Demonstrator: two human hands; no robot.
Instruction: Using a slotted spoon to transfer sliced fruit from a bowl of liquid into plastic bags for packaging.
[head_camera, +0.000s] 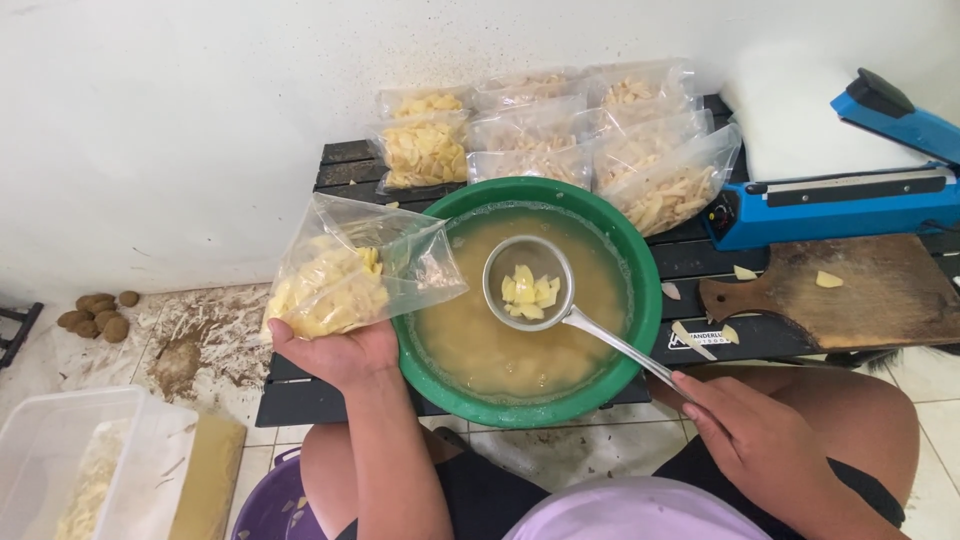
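Head view: our left hand (335, 352) gripped a floppy, slippery clear bag (355, 275) of slices from below, beside the green basin (630, 260). Our right hand (750, 440) pinched the strainer ladle (528, 285) handle, slices draining above cloudy water; best cupped underneath.

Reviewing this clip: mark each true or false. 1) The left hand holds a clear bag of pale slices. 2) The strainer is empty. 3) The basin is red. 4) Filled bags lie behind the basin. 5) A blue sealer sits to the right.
1) True: the left hand holds the clear bag of pale slices.
2) False: the strainer, held by the right hand, carries slices.
3) False: the basin is green, holding cloudy water.
4) True: filled bags lie behind it on the dark table.
5) True: the blue sealer sits right, above a wooden board.
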